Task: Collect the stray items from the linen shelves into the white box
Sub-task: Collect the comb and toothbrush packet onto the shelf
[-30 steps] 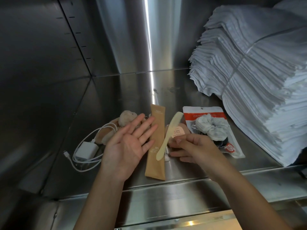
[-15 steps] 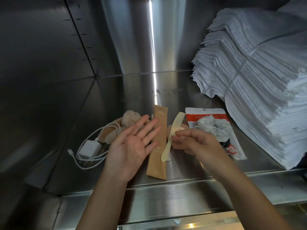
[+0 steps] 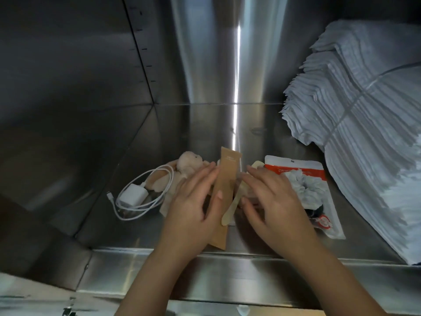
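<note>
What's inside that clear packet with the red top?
The packet holds a white scrunchie and, below it, something dark, only partly visible. The right hand covers the packet's left edge, so anything there is hidden.

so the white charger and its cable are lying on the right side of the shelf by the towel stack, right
Not quite. The head view shows the white charger and its cable lying on the left side of the shelf, beside the plush toy. It is the scrunchie packet that lies by the towel stack.
</note>
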`<state>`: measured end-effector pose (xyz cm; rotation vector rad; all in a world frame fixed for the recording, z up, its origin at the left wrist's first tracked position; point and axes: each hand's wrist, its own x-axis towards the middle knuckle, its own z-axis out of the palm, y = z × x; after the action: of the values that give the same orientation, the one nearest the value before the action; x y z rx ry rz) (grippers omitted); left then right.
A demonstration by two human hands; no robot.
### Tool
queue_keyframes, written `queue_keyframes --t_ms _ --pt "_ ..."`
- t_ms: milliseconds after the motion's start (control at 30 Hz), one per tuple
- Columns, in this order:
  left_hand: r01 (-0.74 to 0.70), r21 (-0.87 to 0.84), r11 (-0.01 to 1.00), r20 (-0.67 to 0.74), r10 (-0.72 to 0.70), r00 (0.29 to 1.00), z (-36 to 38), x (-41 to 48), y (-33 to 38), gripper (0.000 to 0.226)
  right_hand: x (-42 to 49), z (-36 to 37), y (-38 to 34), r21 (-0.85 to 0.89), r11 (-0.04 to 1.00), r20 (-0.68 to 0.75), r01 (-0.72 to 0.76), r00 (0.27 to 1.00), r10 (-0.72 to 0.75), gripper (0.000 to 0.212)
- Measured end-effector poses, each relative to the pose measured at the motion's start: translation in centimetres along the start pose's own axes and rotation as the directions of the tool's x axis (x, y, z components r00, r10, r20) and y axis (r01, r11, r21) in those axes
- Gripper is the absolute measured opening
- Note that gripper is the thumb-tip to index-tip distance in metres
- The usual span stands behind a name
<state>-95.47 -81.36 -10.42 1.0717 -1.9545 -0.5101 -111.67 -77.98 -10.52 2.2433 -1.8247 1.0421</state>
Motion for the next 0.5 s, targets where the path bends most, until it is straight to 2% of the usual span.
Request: queue_keyframes --t_ms 133,200,333,500 --pt "-0.042 0.355 0.934 0.013 0.040 0.999 0.6 -1.2 0.3 0.046 -0.2 -0.1 0.4 -0.069 0.997 0.085 0.019 0.996 -0.013 0.050" --pt "-0.023 0.460 0.888 0.007 0.023 1.000 0.9 -1.8 0.6 0.043 -0.3 -0.1 0.6 -0.069 0.997 0.139 0.038 0.990 -0.028 0.051" --pt "-0.005 0.559 0.829 -0.011 0.013 1.000 0.9 -3.2 1.1 0.044 -0.4 -0.2 0.7 -0.029 0.997 0.212 0.069 0.975 -0.061 0.051" --pt "0.042 0.577 0.815 -0.051 -0.015 0.999 -0.2 -4.9 1.3 0.043 -0.2 0.1 -0.5 0.023 0.992 0.206 0.121 0.971 -0.123 0.050"
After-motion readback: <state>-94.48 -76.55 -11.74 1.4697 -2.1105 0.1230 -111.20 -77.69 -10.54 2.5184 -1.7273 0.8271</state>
